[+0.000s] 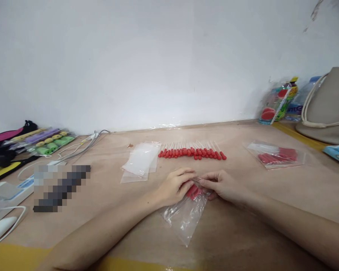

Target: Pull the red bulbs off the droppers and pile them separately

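Between my two hands lies a clear plastic bag [183, 218] with red pieces [194, 192] inside, its loose end spread towards me. My left hand [177, 186] is closed on the bag's left side, fingers bent over the red pieces. My right hand [222, 186] pinches the bag's upper right edge between thumb and fingers. Just beyond my hands runs a row of red-tipped sticks [190, 151], thin pale stems pointing to the wall. Left of that row is a small stack of translucent flat bags [141, 160]. To the right rests a filled bag [277, 155] of red pieces.
At the left are a power strip [25, 188], cables [76, 148], a white mouse [1, 229], a pixelated dark object [63, 188] and packs of coloured items [52, 141]. Bottles [279, 99] and a beige bag [327, 101] stand at the back right by the wall [158, 64].
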{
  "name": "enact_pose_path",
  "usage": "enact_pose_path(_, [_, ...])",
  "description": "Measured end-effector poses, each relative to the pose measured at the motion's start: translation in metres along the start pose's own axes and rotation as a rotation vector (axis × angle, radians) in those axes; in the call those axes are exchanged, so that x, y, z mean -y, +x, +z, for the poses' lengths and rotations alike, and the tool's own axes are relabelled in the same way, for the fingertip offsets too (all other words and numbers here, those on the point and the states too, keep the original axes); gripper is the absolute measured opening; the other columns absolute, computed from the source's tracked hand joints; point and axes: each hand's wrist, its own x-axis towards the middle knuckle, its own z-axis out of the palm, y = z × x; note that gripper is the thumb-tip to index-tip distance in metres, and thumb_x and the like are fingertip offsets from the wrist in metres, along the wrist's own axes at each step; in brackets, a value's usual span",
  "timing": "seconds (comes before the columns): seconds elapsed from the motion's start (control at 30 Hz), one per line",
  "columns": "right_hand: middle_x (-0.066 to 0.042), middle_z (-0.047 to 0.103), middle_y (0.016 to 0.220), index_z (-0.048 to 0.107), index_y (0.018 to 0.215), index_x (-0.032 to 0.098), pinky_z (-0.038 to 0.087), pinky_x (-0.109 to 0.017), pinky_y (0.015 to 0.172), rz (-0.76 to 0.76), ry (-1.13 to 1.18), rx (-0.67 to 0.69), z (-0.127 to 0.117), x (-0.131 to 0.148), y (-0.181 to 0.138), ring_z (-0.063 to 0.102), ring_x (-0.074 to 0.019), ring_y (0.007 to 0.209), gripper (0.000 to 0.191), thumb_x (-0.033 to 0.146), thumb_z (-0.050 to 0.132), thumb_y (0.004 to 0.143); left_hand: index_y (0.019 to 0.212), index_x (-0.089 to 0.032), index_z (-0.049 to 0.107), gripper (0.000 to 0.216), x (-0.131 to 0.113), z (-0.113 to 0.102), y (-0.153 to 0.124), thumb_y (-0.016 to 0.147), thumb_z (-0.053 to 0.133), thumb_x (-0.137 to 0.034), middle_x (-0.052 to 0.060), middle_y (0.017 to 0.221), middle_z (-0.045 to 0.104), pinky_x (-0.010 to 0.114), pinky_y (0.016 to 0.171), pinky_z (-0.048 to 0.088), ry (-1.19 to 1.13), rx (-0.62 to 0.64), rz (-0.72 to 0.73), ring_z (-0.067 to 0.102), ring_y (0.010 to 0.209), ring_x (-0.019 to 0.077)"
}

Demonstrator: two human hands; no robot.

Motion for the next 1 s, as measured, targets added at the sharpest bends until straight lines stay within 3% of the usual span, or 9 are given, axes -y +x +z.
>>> enact_pose_path(0.2, [0.002,0.059,0.063,0.062,0.08,0.016,0.043,-0.02,0.052,0.054,0.041,0.056,-0.005,0.002,0.003,0.051,-0.0072,0.055,0.025,0.036,0.065,0.066,0.109,-0.019,0.056,0.028,0.006,0.0,0.008,0.089,0.037,-0.02,0.006,0.104,0.062,0.03,0.085,0.045,-0.03,0.074,0.016,0.057,0.095,0.0158])
enact_pose_path(0.33, [0.006,0.055,0.049,0.057,0.093,0.014,0.038,-0.021,0.049,-0.026,0.08,0.053,-0.002,0.001,0.001,0.047,-0.007,0.046,0.038,0.031,0.069,0.061,0.102,-0.018,0.058,0.021,0.012,-0.005,0.016,0.087,0.045,-0.025,0.005,0.095,0.062,0.028,0.08,0.045,-0.007,0.129,0.066,0.058,0.088,0.0157])
enact_pose_path(0.5, [0.005,0.06,0.055,0.052,0.094,0.015,0.039,-0.021,0.05,-0.014,0.038,-0.002,-0.001,-0.002,0.001,0.05,-0.008,0.048,0.049,0.032,0.075,0.054,0.084,-0.016,0.06,0.018,0.016,-0.01,0.018,0.087,0.046,-0.026,0.004,0.083,0.061,0.025,0.078,0.042,0.056,0.186,0.179,0.056,0.082,0.0143])
enact_pose_path(0.6, [0.004,0.058,0.058,0.054,0.091,0.015,0.042,-0.023,0.053,-0.065,0.01,0.054,-0.003,-0.006,0.003,0.051,-0.0083,0.051,0.04,0.04,0.068,0.064,0.084,-0.015,0.06,0.022,0.016,-0.007,0.015,0.089,0.039,-0.023,0.005,0.082,0.061,0.025,0.074,0.042,0.122,0.171,0.218,0.055,0.078,0.0142])
enact_pose_path(0.73, [-0.001,0.062,0.071,0.06,0.088,0.017,0.044,-0.025,0.058,-0.311,-0.18,0.032,-0.005,-0.009,0.002,0.055,-0.0112,0.062,0.031,0.044,0.055,0.076,0.086,-0.014,0.058,0.026,0.018,-0.004,0.01,0.09,0.033,-0.02,0.007,0.082,0.061,0.027,0.073,0.042,0.186,0.142,0.262,0.055,0.078,0.0151])
enact_pose_path(0.87, [-0.002,0.063,0.079,0.063,0.083,0.019,0.044,-0.025,0.064,-0.695,-0.512,-0.018,-0.007,-0.012,0.0,0.056,-0.0127,0.071,0.015,0.03,0.054,0.079,0.087,-0.014,0.057,0.027,0.021,-0.004,0.008,0.089,0.03,-0.015,0.007,0.082,0.062,0.028,0.072,0.042,0.213,0.108,0.285,0.055,0.077,0.015])
enact_pose_path(1.0, [-0.002,0.061,0.076,0.062,0.084,0.021,0.04,-0.025,0.064,-0.987,-0.764,-0.133,-0.011,-0.019,0.004,0.054,-0.0121,0.071,0.013,0.02,0.05,0.081,0.087,-0.014,0.057,0.026,0.023,-0.001,0.007,0.088,0.031,-0.014,0.007,0.08,0.063,0.029,0.075,0.043,0.224,0.055,0.331,0.056,0.08,0.0154])
